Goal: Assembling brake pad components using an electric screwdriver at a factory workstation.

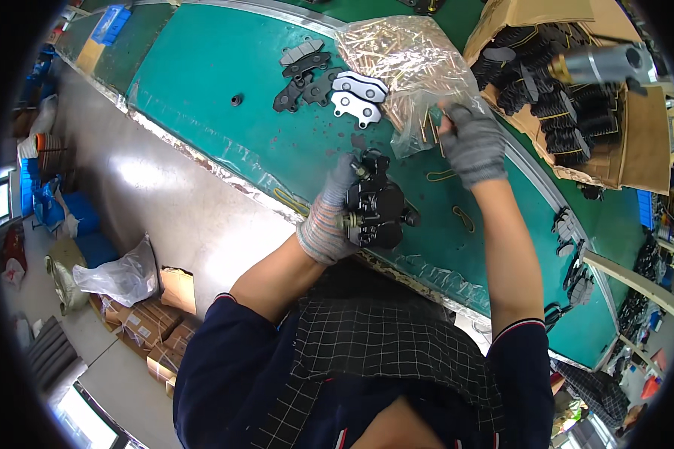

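Note:
My left hand (328, 222), in a grey striped knit glove, is closed round a black brake caliper (382, 207) above the near edge of the green bench. Brass-coloured fittings show on the caliper's left side. My right hand (475, 144), in a darker grey glove, is at the lower end of a clear plastic bag (402, 142). Its thumb and fingertips are drawn together beside loose gold-coloured pins (427, 129); what lies between them is too small to make out. Two brake pads with pale metal backs (358, 109) and several dark pads (307, 82) lie left of the bag.
An open cardboard box (646, 142) of black brake pads stands at the far right, with a grey cylindrical tool (603, 64) over it. Yellow bands (463, 219) and a small dark nut-like part (236, 100) lie on the green bench top (195, 67). A metal rail runs along the far side.

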Available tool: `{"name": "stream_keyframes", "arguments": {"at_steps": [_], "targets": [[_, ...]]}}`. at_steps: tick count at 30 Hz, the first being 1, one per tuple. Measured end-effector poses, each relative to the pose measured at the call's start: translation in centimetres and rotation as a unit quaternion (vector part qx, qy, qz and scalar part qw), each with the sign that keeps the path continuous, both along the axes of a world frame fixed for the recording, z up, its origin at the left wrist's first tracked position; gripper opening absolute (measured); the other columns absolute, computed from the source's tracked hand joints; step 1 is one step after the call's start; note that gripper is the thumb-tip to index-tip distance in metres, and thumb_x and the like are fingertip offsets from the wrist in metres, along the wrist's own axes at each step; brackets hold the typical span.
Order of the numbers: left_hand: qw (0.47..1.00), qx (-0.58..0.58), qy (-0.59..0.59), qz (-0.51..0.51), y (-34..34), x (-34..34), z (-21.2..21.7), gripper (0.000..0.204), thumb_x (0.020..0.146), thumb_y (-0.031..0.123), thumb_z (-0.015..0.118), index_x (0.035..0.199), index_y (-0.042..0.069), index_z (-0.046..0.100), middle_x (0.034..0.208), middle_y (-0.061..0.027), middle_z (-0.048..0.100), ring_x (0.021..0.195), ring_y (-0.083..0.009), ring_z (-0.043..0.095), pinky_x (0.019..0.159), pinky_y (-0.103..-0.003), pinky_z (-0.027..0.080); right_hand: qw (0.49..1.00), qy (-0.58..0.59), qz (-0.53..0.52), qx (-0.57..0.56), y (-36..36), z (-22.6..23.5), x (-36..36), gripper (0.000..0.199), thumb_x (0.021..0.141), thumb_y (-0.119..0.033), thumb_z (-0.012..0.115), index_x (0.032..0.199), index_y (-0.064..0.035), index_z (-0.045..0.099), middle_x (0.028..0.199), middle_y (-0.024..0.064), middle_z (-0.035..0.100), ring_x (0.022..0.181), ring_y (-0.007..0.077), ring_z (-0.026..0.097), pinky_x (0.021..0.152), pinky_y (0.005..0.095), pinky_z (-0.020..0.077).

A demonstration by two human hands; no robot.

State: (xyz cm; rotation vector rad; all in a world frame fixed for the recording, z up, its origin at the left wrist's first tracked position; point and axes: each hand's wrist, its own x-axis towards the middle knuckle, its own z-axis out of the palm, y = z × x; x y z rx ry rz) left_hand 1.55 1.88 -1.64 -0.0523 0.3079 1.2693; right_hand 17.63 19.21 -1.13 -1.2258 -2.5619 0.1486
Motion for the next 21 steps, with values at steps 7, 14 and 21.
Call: {"name": "stream_keyframes", "arguments": {"at_steps": [7, 14, 21], "targets": [[0.976, -0.078, 0.203, -0.013, 1.5, 4.0, 2.5, 0.069, 0.081, 0.067, 0.055, 0.120, 0.009, 0.054, 0.101, -0.0083, 0.063, 0.088, -0.0176, 0.063, 0.073, -0.032, 0.053, 0.899, 0.391, 0.119, -0.156, -8.7, 7.1, 3.4, 0.021, 0.078, -0.001, 0.069, 0.098, -0.0052, 0.064, 0.088, 0.0085, 0.066, 0.074, 0.0208, 0.064, 0.069, 0.0300, 0.0509], [0.976, -0.054, 0.202, -0.053, 1.4, 6.8, 3.1, 0.070, 0.083, 0.063, 0.056, 0.127, 0.009, 0.052, 0.106, -0.0077, 0.063, 0.091, -0.0170, 0.063, 0.076, -0.029, 0.053, 0.921, 0.350, 0.095, -0.144, -10.5, 7.3, 6.5, 0.021, 0.076, 0.000, 0.071, 0.095, -0.0046, 0.064, 0.085, 0.0084, 0.066, 0.074, 0.0210, 0.064, 0.068, 0.0305, 0.0506], [0.972, -0.051, 0.223, -0.053, 0.9, 7.4, 3.7, 0.068, 0.085, 0.060, 0.056, 0.122, 0.004, 0.053, 0.104, -0.0099, 0.064, 0.089, -0.0165, 0.064, 0.075, -0.029, 0.053, 0.939, 0.316, 0.075, -0.115, -11.3, 7.7, 9.2, 0.015, 0.078, -0.002, 0.069, 0.091, -0.0050, 0.064, 0.082, 0.0099, 0.064, 0.072, 0.0237, 0.063, 0.067, 0.0313, 0.0504]]}}
